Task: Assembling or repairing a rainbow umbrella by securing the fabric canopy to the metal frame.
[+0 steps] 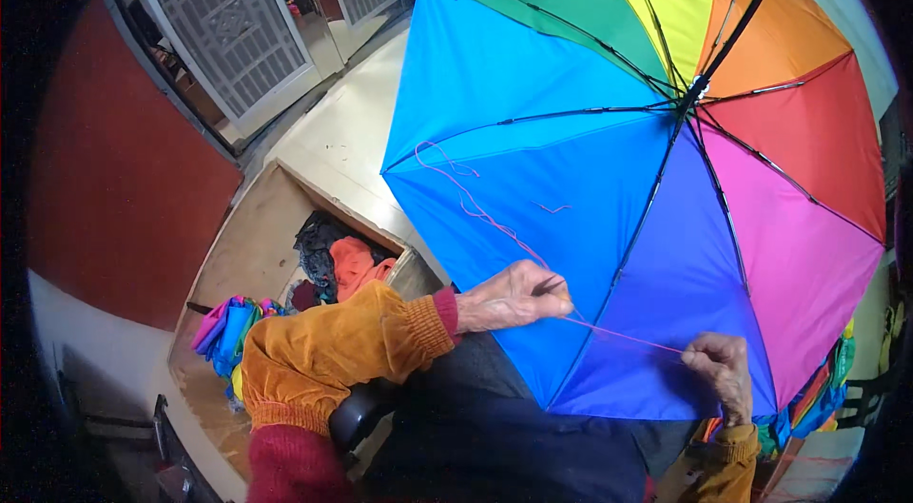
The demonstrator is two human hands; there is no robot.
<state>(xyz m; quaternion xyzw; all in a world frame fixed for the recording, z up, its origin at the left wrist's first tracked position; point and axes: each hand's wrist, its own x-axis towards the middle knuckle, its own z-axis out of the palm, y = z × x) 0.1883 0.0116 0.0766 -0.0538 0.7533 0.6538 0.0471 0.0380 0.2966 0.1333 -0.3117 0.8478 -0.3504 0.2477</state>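
Observation:
A pink thread (628, 337) is stretched between my two hands, low in front of an open rainbow umbrella (552, 180). The umbrella's underside and thin black ribs face me, and its black shaft (751, 18) runs to the upper right. My left hand (514, 299) is closed in a pinch on the thread, near the blue panels; a small orange patch shows at its fingertips. To the right, my right hand (720, 365) pinches the thread's other stretch before the purple panel. A loose loop of thread trails up over the blue cloth. Whether a needle is held, I cannot tell.
Left of the umbrella stands a wooden tray-like box (252, 237) with dark and orange cloth (357, 265) in it. Folded multicoloured umbrellas (228, 332) lie by my left sleeve, and more colourful fabric (827, 394) hangs at the lower right. Grille doors (233, 23) stand behind.

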